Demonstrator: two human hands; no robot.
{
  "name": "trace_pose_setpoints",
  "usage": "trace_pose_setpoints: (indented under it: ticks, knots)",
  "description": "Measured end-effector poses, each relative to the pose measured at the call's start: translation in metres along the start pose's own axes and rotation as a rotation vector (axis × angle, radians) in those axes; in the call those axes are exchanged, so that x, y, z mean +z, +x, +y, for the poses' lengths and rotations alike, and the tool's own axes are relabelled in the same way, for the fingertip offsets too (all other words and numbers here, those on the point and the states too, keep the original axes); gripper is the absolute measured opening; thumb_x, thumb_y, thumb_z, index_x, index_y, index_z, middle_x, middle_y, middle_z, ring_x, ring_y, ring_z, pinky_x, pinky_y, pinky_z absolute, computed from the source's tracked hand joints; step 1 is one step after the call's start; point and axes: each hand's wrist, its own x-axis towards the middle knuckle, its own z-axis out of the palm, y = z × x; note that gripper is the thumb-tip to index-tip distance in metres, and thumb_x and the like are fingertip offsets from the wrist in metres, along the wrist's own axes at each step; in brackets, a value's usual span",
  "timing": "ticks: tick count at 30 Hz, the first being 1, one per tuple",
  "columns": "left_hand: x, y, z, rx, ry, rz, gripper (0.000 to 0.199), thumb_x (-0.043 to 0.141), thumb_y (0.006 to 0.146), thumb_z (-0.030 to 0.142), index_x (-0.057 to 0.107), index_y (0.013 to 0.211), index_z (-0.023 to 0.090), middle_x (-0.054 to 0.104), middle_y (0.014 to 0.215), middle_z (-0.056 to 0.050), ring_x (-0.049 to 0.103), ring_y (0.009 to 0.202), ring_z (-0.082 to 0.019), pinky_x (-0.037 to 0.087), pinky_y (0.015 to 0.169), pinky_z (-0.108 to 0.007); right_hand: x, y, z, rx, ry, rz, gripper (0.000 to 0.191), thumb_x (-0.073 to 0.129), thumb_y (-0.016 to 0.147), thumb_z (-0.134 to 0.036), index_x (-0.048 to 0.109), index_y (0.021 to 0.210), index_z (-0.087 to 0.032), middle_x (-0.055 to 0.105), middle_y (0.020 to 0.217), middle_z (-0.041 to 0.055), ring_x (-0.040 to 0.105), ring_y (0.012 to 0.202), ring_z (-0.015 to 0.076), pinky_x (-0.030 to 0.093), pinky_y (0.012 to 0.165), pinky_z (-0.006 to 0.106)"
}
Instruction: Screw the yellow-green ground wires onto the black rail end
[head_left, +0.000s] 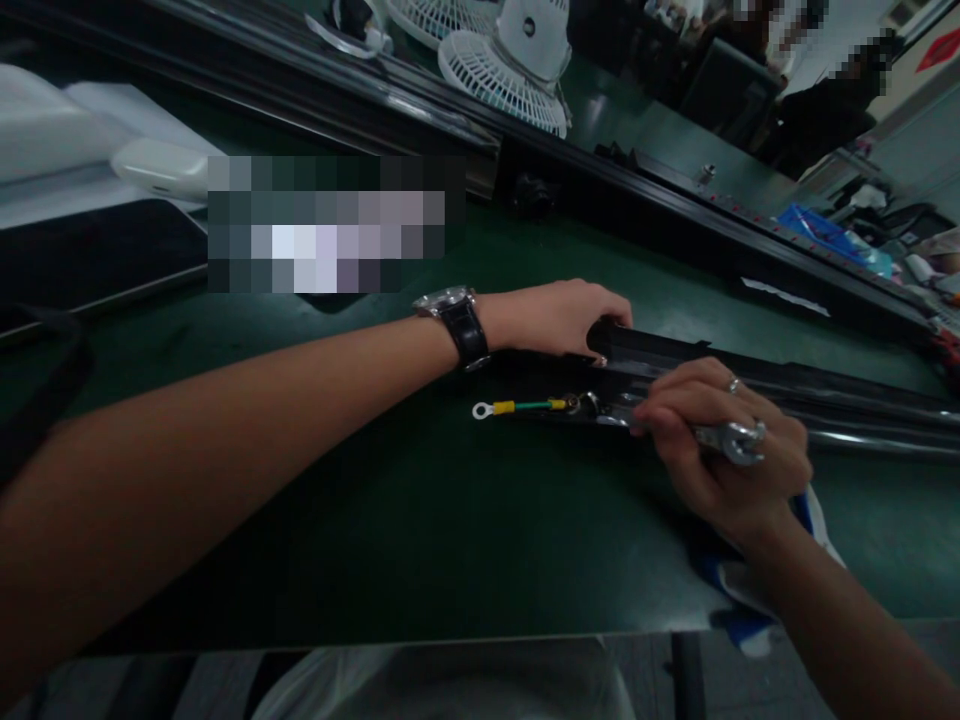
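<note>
My right hand (724, 450) is closed round a wrench (739, 442). One open jaw sticks out past my fingers, and the other end reaches toward a fastener at the end of a long black profile (675, 350). Bolted there is a short green wire (532, 406) with yellow sleeves, whose loose silver ring terminal points left. My left hand (566, 318), wearing a watch on the wrist, curls over the near end of the black profile, thumb and fingers on either side. Exactly how the wrench meets the fastener is too dark to make out.
Behind my hands, another long dark rail (675, 220) crosses the green table (420, 540). White fans (502, 75) stand beyond it. A dark flat device (97, 255) and white sheets lie left. A blue-and-white cloth (742, 590) lies under my right wrist. People are in the background.
</note>
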Motion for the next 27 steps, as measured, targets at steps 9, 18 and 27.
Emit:
trace_pose_setpoints:
  ticks: [9, 18, 27]
  knots:
    - [-0.002, -0.001, -0.001, 0.002, -0.039, -0.035, 0.043, 0.069, 0.081, 0.031, 0.061, 0.121, 0.019, 0.065, 0.115, -0.004, 0.059, 0.1, -0.018, 0.04, 0.084, -0.026, 0.002, -0.002, 0.008, 0.076, 0.101, 0.048, 0.016, 0.052, 0.093, -0.013, 0.06, 0.081, -0.02, 0.062, 0.07, 0.0013, 0.06, 0.069, 0.0179, 0.048, 0.066, 0.036]
    - [0.003, 0.001, -0.002, -0.007, 0.013, 0.01, 0.041, 0.07, 0.079, 0.027, 0.062, 0.118, 0.019, 0.065, 0.113, -0.003, 0.06, 0.099, -0.018, 0.04, 0.082, -0.026, -0.002, 0.004, 0.003, 0.008, 0.029, -0.077, 0.009, 0.057, 0.091, -0.01, 0.06, 0.086, -0.017, 0.064, 0.074, 0.0029, 0.061, 0.074, 0.0186, 0.047, 0.068, 0.035]
    - [-0.003, -0.004, -0.002, 0.044, 0.01, -0.024, 0.043, 0.068, 0.082, 0.027, 0.059, 0.124, 0.02, 0.063, 0.118, -0.005, 0.058, 0.104, -0.018, 0.04, 0.087, -0.026, -0.001, 0.004, 0.002, -0.007, 0.051, -0.157, 0.006, 0.058, 0.092, -0.014, 0.062, 0.09, -0.018, 0.067, 0.078, 0.003, 0.062, 0.079, 0.0195, 0.048, 0.072, 0.037]
